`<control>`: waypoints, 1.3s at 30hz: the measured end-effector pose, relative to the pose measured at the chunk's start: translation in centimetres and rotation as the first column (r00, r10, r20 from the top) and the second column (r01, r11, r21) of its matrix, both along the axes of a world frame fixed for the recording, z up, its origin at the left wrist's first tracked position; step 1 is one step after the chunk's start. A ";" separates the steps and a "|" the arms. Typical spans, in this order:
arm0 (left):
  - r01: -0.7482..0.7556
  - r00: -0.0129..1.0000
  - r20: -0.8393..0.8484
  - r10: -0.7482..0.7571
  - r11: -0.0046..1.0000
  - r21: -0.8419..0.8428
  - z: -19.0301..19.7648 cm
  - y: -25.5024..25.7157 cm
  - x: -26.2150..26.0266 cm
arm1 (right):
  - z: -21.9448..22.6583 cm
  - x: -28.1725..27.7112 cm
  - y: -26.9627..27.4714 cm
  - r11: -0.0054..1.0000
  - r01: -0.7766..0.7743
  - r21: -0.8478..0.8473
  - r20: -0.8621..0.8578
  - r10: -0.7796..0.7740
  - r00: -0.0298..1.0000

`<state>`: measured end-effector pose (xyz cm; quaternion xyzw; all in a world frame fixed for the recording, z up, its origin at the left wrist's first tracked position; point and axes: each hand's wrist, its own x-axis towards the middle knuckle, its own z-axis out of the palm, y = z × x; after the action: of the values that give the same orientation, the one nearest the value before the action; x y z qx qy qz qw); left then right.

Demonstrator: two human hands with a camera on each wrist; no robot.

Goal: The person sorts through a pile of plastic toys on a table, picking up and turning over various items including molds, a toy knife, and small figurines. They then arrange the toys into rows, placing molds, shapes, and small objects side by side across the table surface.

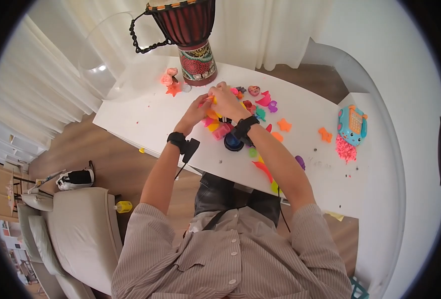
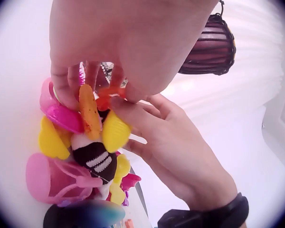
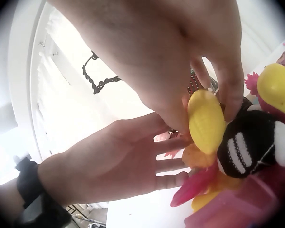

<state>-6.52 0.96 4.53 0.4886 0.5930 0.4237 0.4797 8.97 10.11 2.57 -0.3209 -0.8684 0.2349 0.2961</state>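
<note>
In the head view both hands meet over a pile of colourful toys: the left hand [image 1: 195, 115] and the right hand [image 1: 229, 103]. Seen from the left wrist, the left hand [image 2: 118, 42] pinches a small orange-red piece [image 2: 104, 99] between thumb and fingers, its fingers partly hidden by an orange toy [image 2: 89, 111]. The right hand [image 2: 175, 147] comes in from the other side, its thumb beside that piece. In the right wrist view a ridged yellow toy [image 3: 206, 121] lies between the right hand's [image 3: 156, 52] thumb and fingers; the left hand's [image 3: 109, 159] fingers stretch toward it.
A drum [image 1: 196, 50] stands behind the pile on the white table [image 1: 150, 119]. Pink flowers [image 1: 168, 78] lie to its left. On the right are orange pieces [image 1: 325, 134] and a blue toy phone [image 1: 352, 125]. A black-and-white striped item [image 2: 97, 159] lies among the toys.
</note>
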 end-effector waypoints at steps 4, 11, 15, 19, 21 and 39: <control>0.033 0.999 -0.012 -0.032 0.995 0.097 -1.7 0.9 0.3 | 0.9 2.9 -0.5 0.994 -0.113 -0.006 -0.106 0.112 0.988; 0.007 0.958 -0.283 0.057 0.975 0.222 -9.3 5.5 -3.5 | 7.4 22.7 -11.0 0.949 0.220 -0.225 0.038 -0.217 0.975; 0.047 0.939 -0.343 0.039 0.970 0.238 -7.4 4.6 -4.5 | 2.4 28.0 -20.1 0.932 0.362 -0.030 0.326 -0.333 0.884; -0.034 0.929 -0.359 0.096 0.984 0.173 -3.6 2.2 -2.9 | 0.2 25.6 -24.1 0.888 0.459 -0.005 0.570 -0.375 0.731; 0.048 0.766 -0.607 0.209 0.924 0.379 -4.5 2.0 -3.6 | -1.0 25.2 -23.7 0.888 0.454 0.070 0.558 -0.412 0.721; 0.718 0.371 -0.885 -0.282 0.691 0.081 -2.1 -9.6 17.2 | -3.2 23.6 -16.5 0.911 0.285 0.297 0.364 -0.384 0.849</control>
<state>10.73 -8.67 2.45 0.8839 0.4400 0.0981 0.1244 32.61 -6.36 -0.64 -0.4739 -0.8626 0.0029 0.1771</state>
